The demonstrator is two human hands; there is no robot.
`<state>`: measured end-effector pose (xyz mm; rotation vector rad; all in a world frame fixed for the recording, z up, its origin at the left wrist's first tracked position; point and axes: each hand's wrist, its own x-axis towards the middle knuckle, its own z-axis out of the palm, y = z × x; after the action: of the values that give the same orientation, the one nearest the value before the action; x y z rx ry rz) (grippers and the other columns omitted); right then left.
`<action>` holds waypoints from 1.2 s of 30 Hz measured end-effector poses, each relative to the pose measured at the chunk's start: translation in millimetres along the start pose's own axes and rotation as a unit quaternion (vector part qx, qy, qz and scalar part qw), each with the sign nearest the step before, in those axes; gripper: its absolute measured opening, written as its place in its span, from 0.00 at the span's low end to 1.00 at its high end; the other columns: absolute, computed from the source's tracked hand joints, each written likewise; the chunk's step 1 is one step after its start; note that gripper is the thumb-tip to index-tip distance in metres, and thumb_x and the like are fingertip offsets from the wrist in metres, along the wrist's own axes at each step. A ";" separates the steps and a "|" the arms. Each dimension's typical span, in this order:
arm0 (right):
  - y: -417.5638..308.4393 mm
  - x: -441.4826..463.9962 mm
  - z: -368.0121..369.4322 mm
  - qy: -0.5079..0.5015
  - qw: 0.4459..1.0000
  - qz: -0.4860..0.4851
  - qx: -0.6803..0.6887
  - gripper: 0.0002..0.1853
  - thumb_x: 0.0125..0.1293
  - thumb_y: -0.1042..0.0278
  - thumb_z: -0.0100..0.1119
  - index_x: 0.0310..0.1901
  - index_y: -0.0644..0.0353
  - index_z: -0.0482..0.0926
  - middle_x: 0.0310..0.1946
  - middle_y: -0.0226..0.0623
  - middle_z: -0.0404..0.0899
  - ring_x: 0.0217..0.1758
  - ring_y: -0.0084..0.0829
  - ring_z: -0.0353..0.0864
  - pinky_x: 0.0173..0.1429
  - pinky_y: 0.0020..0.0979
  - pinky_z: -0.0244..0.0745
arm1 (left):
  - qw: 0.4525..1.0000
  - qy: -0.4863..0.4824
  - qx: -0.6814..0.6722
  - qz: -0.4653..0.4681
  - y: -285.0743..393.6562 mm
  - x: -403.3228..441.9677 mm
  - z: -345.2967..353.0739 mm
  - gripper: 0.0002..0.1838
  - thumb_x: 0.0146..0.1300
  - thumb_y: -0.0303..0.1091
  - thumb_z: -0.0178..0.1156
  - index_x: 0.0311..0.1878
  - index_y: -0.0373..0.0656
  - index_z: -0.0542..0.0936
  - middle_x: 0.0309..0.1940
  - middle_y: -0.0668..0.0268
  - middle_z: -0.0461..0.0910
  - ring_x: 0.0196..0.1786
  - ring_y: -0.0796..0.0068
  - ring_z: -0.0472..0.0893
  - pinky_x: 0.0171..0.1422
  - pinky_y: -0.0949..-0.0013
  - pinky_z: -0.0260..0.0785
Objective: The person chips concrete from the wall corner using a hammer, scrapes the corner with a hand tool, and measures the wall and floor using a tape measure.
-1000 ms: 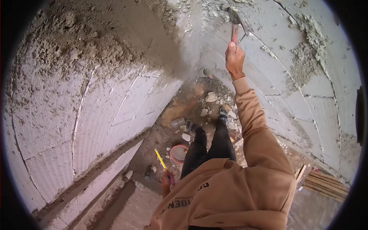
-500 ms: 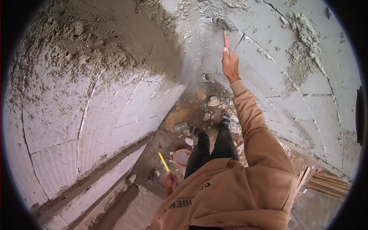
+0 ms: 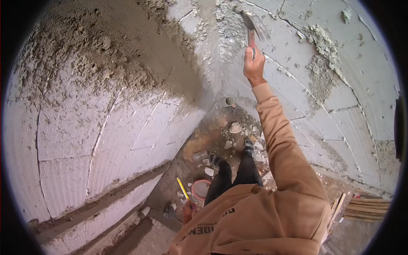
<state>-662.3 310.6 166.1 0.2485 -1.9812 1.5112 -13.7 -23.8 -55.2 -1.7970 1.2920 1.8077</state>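
Note:
My right hand is wrapped round the red and dark handle of a claw hammer, raised at the top of the view. The hammer's striking face points left, at the rough mortar in the wall corner; whether it touches cannot be told. Down at my left side, my left hand is closed on a tape measure, seen as a narrow yellow strip sticking up and forward. A bit of pink or purple shows by the fingers; my sleeve and body partly hide this hand.
Block walls stand left and right, the left one partly plastered above. A pipe end sits low in the corner. Rubble lies round my feet. A reddish bucket stands beside my leg; wooden boards lie right.
The hammer has swung slightly upward and looks larger, with its claw further right. My right arm reaches a bit higher, and the view has shifted slightly. My left hand keeps the tape measure low.

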 end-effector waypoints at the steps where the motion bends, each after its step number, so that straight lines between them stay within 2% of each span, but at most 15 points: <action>1: 3.1 6.9 1.4 -0.008 0.996 0.031 -0.080 0.27 0.76 0.46 0.49 0.35 0.67 0.78 0.19 0.43 0.72 0.24 0.36 0.73 0.33 0.39 0.69 | 1.000 -0.004 0.013 -0.009 1.5 -0.6 -1.3 0.28 0.77 0.56 0.46 0.31 0.41 0.78 0.20 0.63 0.77 0.22 0.70 0.77 0.26 0.64 0.69; 3: -7.3 10.1 3.7 -0.017 0.985 0.069 -0.155 0.26 0.75 0.48 0.49 0.34 0.67 0.78 0.20 0.53 0.71 0.25 0.52 0.69 0.36 0.47 0.68 | 0.999 -0.029 -0.015 -0.017 6.9 3.2 -6.9 0.28 0.78 0.55 0.45 0.31 0.41 0.77 0.20 0.63 0.77 0.22 0.69 0.77 0.27 0.64 0.69; 6: -21.2 3.3 -0.6 -0.009 0.994 0.065 -0.092 0.27 0.76 0.45 0.49 0.34 0.67 0.77 0.17 0.44 0.70 0.21 0.41 0.69 0.31 0.41 0.67 | 0.992 -0.087 -0.095 -0.017 -8.7 12.2 -18.7 0.29 0.78 0.55 0.44 0.31 0.40 0.77 0.20 0.63 0.76 0.22 0.69 0.76 0.29 0.64 0.70; 8: -52.8 7.5 -3.4 0.012 0.998 0.035 0.046 0.27 0.76 0.42 0.48 0.31 0.62 0.72 0.17 0.33 0.67 0.20 0.28 0.66 0.26 0.32 0.61 | 0.988 -0.113 -0.102 -0.005 -18.2 17.0 -22.5 0.29 0.78 0.55 0.44 0.30 0.40 0.78 0.20 0.63 0.76 0.22 0.69 0.76 0.31 0.64 0.70; 12: -64.0 19.5 0.9 0.020 0.970 -0.072 0.231 0.26 0.75 0.38 0.50 0.33 0.57 0.69 0.18 0.21 0.62 0.20 0.15 0.61 0.22 0.19 0.53 | 0.995 -0.083 -0.012 0.046 -31.2 15.4 -28.0 0.28 0.78 0.54 0.44 0.30 0.41 0.78 0.21 0.64 0.76 0.24 0.69 0.76 0.33 0.64 0.69; 14: -17.1 26.2 2.0 -0.019 0.999 0.019 0.031 0.31 0.75 0.38 0.49 0.33 0.66 0.73 0.18 0.38 0.70 0.21 0.34 0.70 0.27 0.34 0.64 | 0.998 -0.063 0.016 0.014 -35.3 15.0 -27.8 0.27 0.78 0.53 0.45 0.29 0.41 0.78 0.21 0.64 0.76 0.26 0.70 0.76 0.34 0.64 0.69; 16: -10.6 34.5 0.5 -0.096 0.954 0.172 -0.224 0.34 0.75 0.40 0.47 0.39 0.75 0.77 0.20 0.55 0.76 0.27 0.53 0.78 0.35 0.44 0.72 | 0.940 -0.029 0.290 0.177 -30.3 3.8 -29.0 0.27 0.78 0.53 0.46 0.29 0.42 0.78 0.21 0.65 0.76 0.26 0.71 0.75 0.34 0.64 0.68; 17: -9.2 20.3 0.2 -0.080 0.954 0.138 -0.253 0.33 0.75 0.41 0.46 0.40 0.74 0.78 0.25 0.64 0.77 0.35 0.66 0.76 0.42 0.51 0.71 | 0.929 -0.036 0.308 0.200 -22.1 4.4 -27.8 0.27 0.77 0.53 0.47 0.29 0.42 0.78 0.21 0.65 0.76 0.26 0.71 0.74 0.34 0.64 0.67; 18: -29.3 12.2 2.2 -0.059 0.969 0.114 -0.213 0.32 0.75 0.41 0.46 0.40 0.72 0.79 0.25 0.62 0.77 0.34 0.65 0.76 0.41 0.51 0.71 | 0.918 -0.043 0.325 0.223 -32.6 25.6 -38.8 0.26 0.77 0.53 0.48 0.29 0.43 0.78 0.21 0.66 0.76 0.26 0.71 0.74 0.34 0.64 0.67; 20: -54.9 -5.3 0.6 -0.025 0.988 0.074 -0.136 0.30 0.76 0.42 0.46 0.41 0.70 0.79 0.24 0.59 0.77 0.32 0.63 0.77 0.39 0.51 0.70 | 0.974 -0.094 0.152 0.139 -48.5 55.9 -50.6 0.26 0.77 0.54 0.49 0.27 0.43 0.77 0.21 0.66 0.75 0.26 0.72 0.73 0.33 0.65 0.66; 23: -61.5 7.6 5.3 0.034 0.998 0.031 -0.039 0.34 0.77 0.39 0.45 0.27 0.69 0.72 0.16 0.52 0.70 0.20 0.48 0.70 0.31 0.47 0.66 | 0.995 -0.087 -0.056 -0.001 -43.0 58.0 -44.1 0.27 0.77 0.54 0.49 0.25 0.45 0.75 0.20 0.68 0.73 0.26 0.73 0.72 0.33 0.66 0.65; 27: -73.2 46.6 8.4 0.030 0.996 0.017 -0.080 0.33 0.77 0.41 0.44 0.29 0.69 0.74 0.19 0.54 0.73 0.24 0.53 0.73 0.34 0.49 0.67 | 0.993 -0.066 -0.066 -0.070 -31.9 67.1 -34.2 0.28 0.78 0.52 0.47 0.23 0.45 0.75 0.20 0.68 0.73 0.27 0.74 0.73 0.33 0.66 0.65; 29: -59.7 59.6 4.2 -0.019 0.975 0.051 -0.215 0.30 0.76 0.44 0.45 0.36 0.70 0.79 0.24 0.59 0.77 0.30 0.62 0.76 0.38 0.52 0.68 | 0.993 -0.071 -0.061 -0.070 -29.6 64.8 -26.2 0.28 0.78 0.51 0.46 0.24 0.44 0.75 0.20 0.67 0.74 0.28 0.72 0.74 0.34 0.65 0.66; 32: -51.8 38.8 -4.6 -0.049 0.972 0.112 -0.201 0.33 0.77 0.43 0.44 0.31 0.70 0.78 0.25 0.61 0.77 0.32 0.63 0.77 0.39 0.54 0.67 | 0.993 -0.083 -0.058 -0.057 -14.2 61.9 -14.2 0.28 0.78 0.51 0.47 0.24 0.44 0.75 0.20 0.67 0.74 0.28 0.72 0.74 0.34 0.65 0.66; 36: -69.5 10.1 -19.0 -0.021 0.982 0.155 -0.103 0.31 0.77 0.43 0.44 0.31 0.68 0.75 0.19 0.51 0.72 0.24 0.48 0.71 0.35 0.48 0.66 | 0.994 -0.096 -0.046 -0.039 -1.5 58.8 -5.4 0.27 0.78 0.52 0.47 0.25 0.44 0.76 0.20 0.67 0.74 0.28 0.72 0.74 0.35 0.65 0.66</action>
<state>-628.6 307.6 230.5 -0.1214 -2.2723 1.4766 -19.8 -49.3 -108.1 -1.6458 1.0678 1.9706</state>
